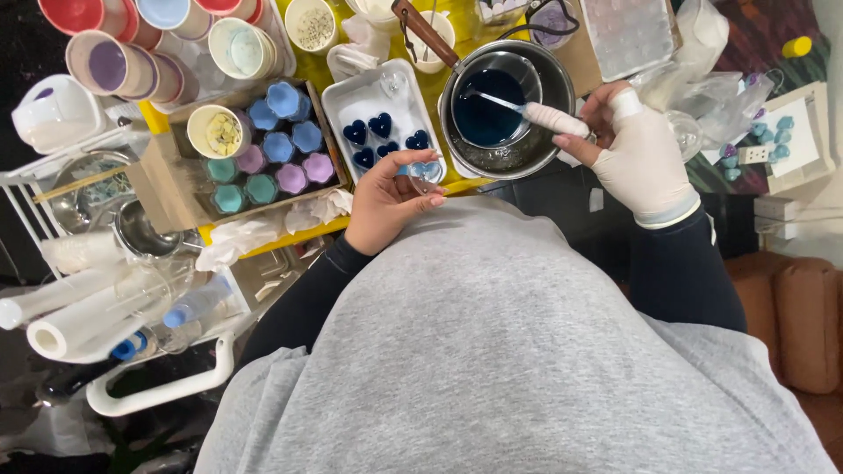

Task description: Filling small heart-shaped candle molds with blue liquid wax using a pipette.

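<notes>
We see the right hand (639, 158), wearing a pale glove, at the right of the yellow worktable (316, 66). Its thumb and fingers pinch the white wrapped handle of a spoon (527, 110), whose bowl reaches left into the dark blue liquid (481, 112). That liquid sits in a small inner vessel set inside a metal saucepan (507, 107) with a brown wooden handle pointing to the far left. The bare left hand (388, 197) lies at the near edge of the table, just near of a white rectangular tray (379, 123). Its thumb and fingertips are curled together around a small clear, pale blue piece (426, 172) at the tray's near right corner; we cannot tell exactly what that piece is. The tray holds about 5 dark blue heart-shaped castings (380, 125). To the left of the tray, a cardboard box (167, 180) contains flower-shaped moulds (281, 145) in blue, purple and teal, plus 1 round cup of pale material. Further left and far, several round pots (110, 66) in pink, purple and light blue stand grouped together. A paper roll (75, 329) lies on a white rack at the near left.
</notes>
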